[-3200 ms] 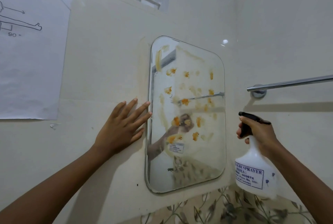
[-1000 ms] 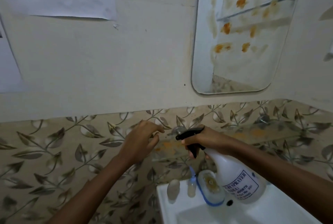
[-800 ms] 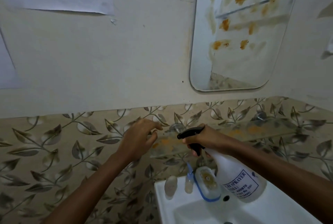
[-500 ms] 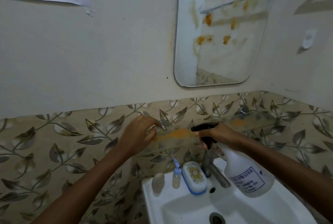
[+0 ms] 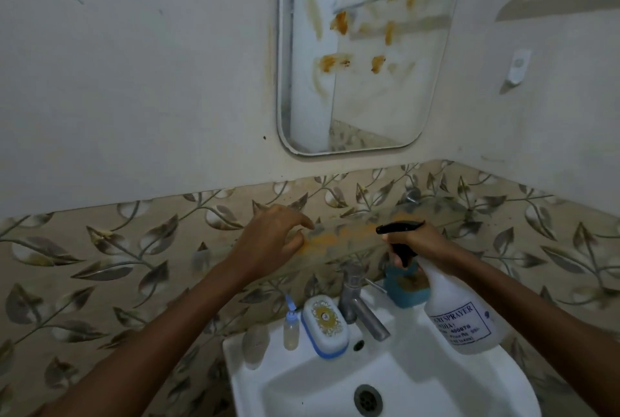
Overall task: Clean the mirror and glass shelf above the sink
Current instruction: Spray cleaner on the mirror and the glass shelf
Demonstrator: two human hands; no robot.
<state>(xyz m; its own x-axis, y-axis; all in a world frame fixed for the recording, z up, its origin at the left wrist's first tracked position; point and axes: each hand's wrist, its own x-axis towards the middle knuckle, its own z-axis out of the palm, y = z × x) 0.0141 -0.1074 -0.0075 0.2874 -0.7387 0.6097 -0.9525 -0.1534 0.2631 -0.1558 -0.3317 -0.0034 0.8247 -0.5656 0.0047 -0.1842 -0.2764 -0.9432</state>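
both hands work at the glass shelf [image 5: 352, 238], which runs along the leaf-patterned tiles just above the sink [image 5: 385, 379] and carries an orange smear. left hand [image 5: 271, 242] rests at the shelf's left end with fingers loosely curled, pinching nothing that i can see. right hand [image 5: 416, 242] is wrapped tight round the neck of the spray bottle [image 5: 459, 312], fingers at the black trigger, nozzle pointing left along the shelf towards the left hand.

risks, as i judge them: a squeeze now would wet the left hand's fingers as much as the glass. the shelf is see-through and hard to read against the tiles, so leaning on its edge could strain its brackets. runoff would likely drip onto the tap [image 5: 360, 306], the soap box [image 5: 323, 326] and the small bottle [image 5: 290, 329] sitting on the sink's rim below. the bottle's body hangs close above the blue thing behind the tap and could knock it. the mirror [image 5: 365, 47] above is spotted with orange marks, and no cloth shows in either hand for wiping.
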